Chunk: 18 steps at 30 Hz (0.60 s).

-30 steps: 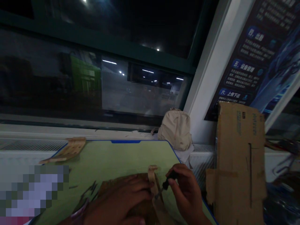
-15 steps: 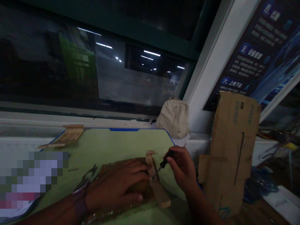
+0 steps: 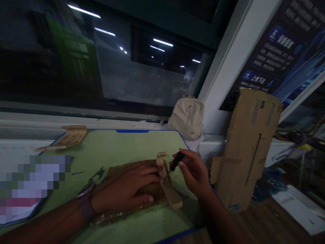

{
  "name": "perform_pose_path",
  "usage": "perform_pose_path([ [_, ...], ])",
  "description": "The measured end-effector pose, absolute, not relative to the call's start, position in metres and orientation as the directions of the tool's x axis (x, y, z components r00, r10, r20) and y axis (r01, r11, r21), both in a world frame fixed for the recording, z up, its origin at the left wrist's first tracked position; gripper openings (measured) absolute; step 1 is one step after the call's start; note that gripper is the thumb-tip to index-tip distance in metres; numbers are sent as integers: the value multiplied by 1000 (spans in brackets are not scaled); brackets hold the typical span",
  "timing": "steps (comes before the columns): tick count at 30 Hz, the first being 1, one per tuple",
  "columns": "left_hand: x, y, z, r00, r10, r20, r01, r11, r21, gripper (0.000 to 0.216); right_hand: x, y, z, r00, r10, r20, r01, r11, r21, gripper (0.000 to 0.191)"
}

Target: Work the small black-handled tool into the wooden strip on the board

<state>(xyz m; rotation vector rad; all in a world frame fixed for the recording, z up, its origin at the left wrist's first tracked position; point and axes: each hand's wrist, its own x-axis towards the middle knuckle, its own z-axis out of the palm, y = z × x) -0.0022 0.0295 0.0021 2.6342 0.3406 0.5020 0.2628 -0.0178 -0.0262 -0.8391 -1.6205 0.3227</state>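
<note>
My right hand (image 3: 194,171) is closed around the black handle of a screwdriver (image 3: 176,162). The screwdriver slants down to the left, its tip at a curved wooden piece (image 3: 172,195). That piece is narrow and pale, and its far end curls up. My left hand (image 3: 127,188), with a band at the wrist, lies palm down and fingers stretched over a brown, shiny-edged sheet or board (image 3: 156,198). Its fingertips reach the wooden piece's left side. Any screw under the tip is too small to make out.
Several dark, thin bits (image 3: 98,174) lie on the green tabletop (image 3: 122,144). A curved wooden part with holes (image 3: 72,137) is at the far left corner. A beige backpack (image 3: 186,117) stands behind the table; a tall cardboard piece (image 3: 250,149) leans to the right.
The whole scene sits higher in view as the camera tilts down. The screwdriver stays in my right hand at the wooden piece, and my left hand keeps its place.
</note>
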Motion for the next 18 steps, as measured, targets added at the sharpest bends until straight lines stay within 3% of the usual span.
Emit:
perform_pose_path([
  [4, -3, 31, 0, 908, 304, 288, 153, -880, 449, 48, 265, -14, -31, 86, 620, 780, 367, 708, -603, 29],
  [10, -4, 32, 0, 919, 265, 292, 126, -899, 420, 47, 258, -20, -29, -56, 560, 826, 334, 791, -513, 35],
  [16, -4, 32, 1, 919, 287, 270, 143, -881, 451, 38, 246, -21, -14, -11, 592, 806, 118, 801, -587, 21],
  [18, -4, 32, 1, 921, 286, 266, 141, -878, 457, 40, 246, -19, -14, 30, 599, 800, 122, 792, -598, 21],
])
